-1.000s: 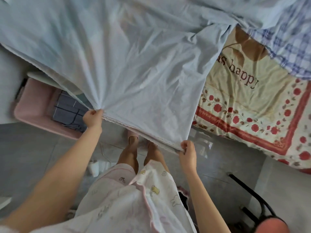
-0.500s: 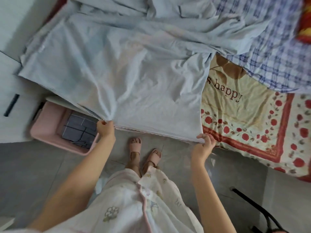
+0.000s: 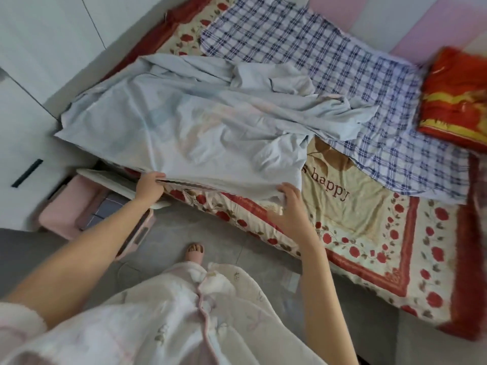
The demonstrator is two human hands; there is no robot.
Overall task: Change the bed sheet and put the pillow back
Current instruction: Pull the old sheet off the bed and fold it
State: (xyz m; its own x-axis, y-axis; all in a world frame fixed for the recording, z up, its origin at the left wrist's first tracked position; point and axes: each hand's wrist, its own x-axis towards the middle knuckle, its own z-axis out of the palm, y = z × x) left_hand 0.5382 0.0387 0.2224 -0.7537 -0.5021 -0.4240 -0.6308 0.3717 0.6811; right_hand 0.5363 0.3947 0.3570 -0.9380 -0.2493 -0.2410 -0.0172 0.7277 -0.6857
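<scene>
A pale blue sheet (image 3: 197, 133) was seen lying rumpled across the foot end of the bed, its near hem hanging over the bedside. That hem was gripped by the left hand (image 3: 149, 184), the fingers curled under the edge. The hem's corner was held by the right hand (image 3: 291, 204), with folds of cloth gathered at the thumb.

The blue sheet was judged to be light, thin and limp. It would be expected to billow when lifted, to crease readily and to slide over whatever lay under it. The hem and corners were thought the best places to take hold, hands kept well apart so that the cloth could be drawn flat.

Beneath the blue sheet a floral quilt (image 3: 369, 233) was spread. Beyond the blue sheet and partly under it, a checked sheet (image 3: 342, 75) lay crumpled, and this was likely to drag along with any pull. Past the checked sheet, far from the blue sheet, a red and yellow bundle (image 3: 456, 93) rested, possibly the pillow. Below the hem, by the left hand, a pink bin (image 3: 79, 214) and a white board (image 3: 113, 180) stood on the floor (image 3: 210, 233), where the hanging hem could be caught
</scene>
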